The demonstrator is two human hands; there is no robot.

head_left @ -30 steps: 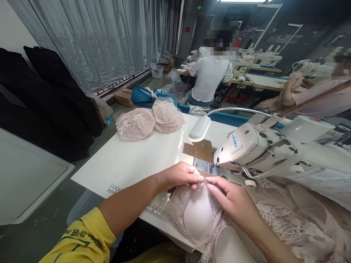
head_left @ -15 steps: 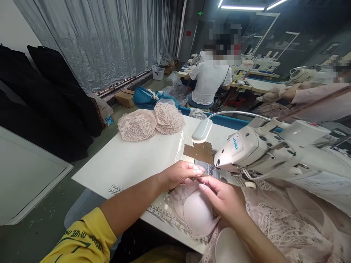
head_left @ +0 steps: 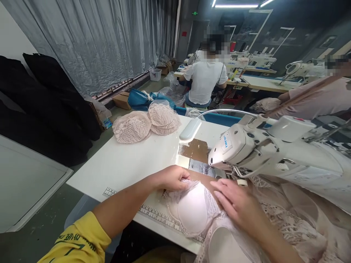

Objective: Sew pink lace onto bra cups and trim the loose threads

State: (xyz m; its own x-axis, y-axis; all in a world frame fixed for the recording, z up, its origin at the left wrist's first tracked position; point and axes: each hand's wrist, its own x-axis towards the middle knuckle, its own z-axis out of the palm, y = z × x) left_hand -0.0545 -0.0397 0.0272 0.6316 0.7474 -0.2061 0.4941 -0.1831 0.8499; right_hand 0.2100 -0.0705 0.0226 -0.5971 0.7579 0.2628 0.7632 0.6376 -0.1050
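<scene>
On the near side of the machine, the left hand pinches the bra's top edge; the right hand has its fingers stretched, gripping nothing visible. With just 1 sure hold, the edge could slip or crease. The 2nd cup, farther from the machine, could drag it askew; fabric bunched beneath the machine's arm could snag.

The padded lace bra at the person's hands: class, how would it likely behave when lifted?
The upper cup would probably keep its rounded shape, since it domes smoothly. The lace edging would likely flop, as it looks thin and bunches at the left hand. Overall it may sag unevenly, with soft lace joining firmer-looking cups.
</scene>
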